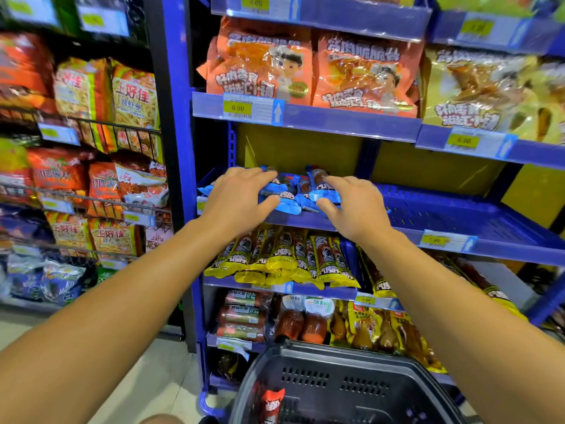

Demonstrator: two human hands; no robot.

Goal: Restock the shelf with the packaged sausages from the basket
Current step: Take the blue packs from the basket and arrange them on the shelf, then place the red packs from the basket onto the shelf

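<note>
Several blue-wrapped sausage packs lie in a loose pile at the left end of the blue middle shelf. My left hand rests flat on the left side of the pile, fingers spread. My right hand presses on the right side, fingertips on one pack. Neither hand lifts a pack. Below me stands the dark grey basket with one red-wrapped sausage pack in its near left corner.
The blue shelf's right part is bare. Yellow-wrapped sausages fill the shelf just below. Orange snack bags sit on the shelf above. A wire rack of chip bags stands to the left.
</note>
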